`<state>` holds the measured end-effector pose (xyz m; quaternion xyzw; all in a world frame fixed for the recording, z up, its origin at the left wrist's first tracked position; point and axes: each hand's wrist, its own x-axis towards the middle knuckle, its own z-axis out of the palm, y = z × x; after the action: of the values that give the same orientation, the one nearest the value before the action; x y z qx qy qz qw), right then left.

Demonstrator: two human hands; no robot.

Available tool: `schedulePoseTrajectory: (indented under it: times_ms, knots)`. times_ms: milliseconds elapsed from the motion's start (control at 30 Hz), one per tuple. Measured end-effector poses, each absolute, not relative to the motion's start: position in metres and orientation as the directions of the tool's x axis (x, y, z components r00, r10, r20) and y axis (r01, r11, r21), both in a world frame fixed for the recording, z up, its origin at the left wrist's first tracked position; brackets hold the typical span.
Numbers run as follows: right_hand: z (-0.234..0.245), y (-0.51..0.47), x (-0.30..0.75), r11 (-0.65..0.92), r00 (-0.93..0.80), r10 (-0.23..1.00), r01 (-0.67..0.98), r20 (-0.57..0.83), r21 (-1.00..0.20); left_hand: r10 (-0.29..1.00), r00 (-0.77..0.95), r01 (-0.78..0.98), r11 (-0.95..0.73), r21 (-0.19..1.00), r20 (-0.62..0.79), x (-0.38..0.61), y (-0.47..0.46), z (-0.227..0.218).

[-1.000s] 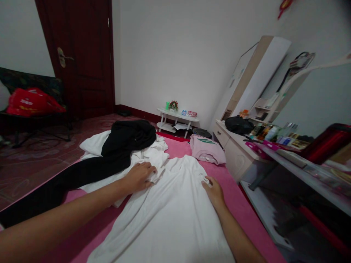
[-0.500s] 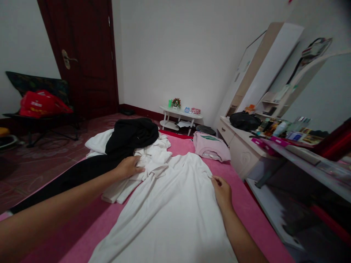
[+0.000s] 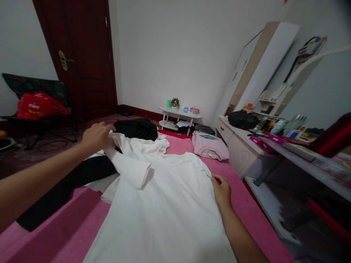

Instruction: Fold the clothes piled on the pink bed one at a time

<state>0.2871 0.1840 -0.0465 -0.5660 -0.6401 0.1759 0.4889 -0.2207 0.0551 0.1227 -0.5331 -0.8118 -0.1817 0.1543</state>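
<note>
A white T-shirt [image 3: 167,208] lies spread over the pink bed cover [image 3: 251,208] in front of me. My left hand [image 3: 97,137] is closed on the shirt's left shoulder area and holds it raised, so a short sleeve hangs toward the middle. At the opposite shoulder, my right hand [image 3: 221,188] pinches the fabric close to the bed. Behind the raised cloth lies a black garment [image 3: 137,128], whose long black part [image 3: 68,182] runs to the lower left. Other white cloth beneath it is partly hidden by the shirt.
A folded pink garment [image 3: 210,145] lies at the bed's far right corner. On the right stand a cluttered dresser [image 3: 241,151] and a grey-edged table [image 3: 307,164]. A small white table [image 3: 179,113] is by the wall. A red bag [image 3: 40,106] rests on a folding chair at left.
My left hand has moved left and up, lifting and stretching the shirt's shoulder outward. The shirt's top lies flatter and wider. My right hand has stayed at its shoulder.
</note>
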Motion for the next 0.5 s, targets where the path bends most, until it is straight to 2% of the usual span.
schedulePoseTrajectory:
  times_ms: [133, 233, 333, 433, 500]
  knots:
    - [-0.046, 0.186, 0.291, 0.178, 0.199, 0.902, 0.638, 0.384, -0.749, 0.863, -0.194, 0.976, 0.217, 0.004, 0.467, -0.2, 0.059, 0.098]
    - [-0.043, 0.184, 0.295, 0.153, 0.174, 0.919, 0.669, 0.354, -0.727, 0.917, -0.004, 1.0, -0.006, 0.023, 0.399, -0.166, 0.062, 0.082]
    - [-0.036, 0.177, 0.299, 0.142, 0.05, 0.974, 0.631, 0.222, -0.762, 0.93, 0.145, 0.978, -0.186, 0.094, 0.339, -0.137, 0.058, 0.065]
    - [-0.021, 0.173, 0.31, 0.126, -0.15, 0.988, 0.589, 0.045, -0.798, 0.921, 0.258, 0.95, -0.297, 0.1, 0.293, -0.124, 0.049, 0.046]
    - [-0.004, 0.176, 0.323, 0.133, -0.14, 0.989, 0.631, 0.056, -0.765, 0.915, 0.299, 0.939, -0.333, 0.088, 0.273, -0.123, 0.046, 0.034]
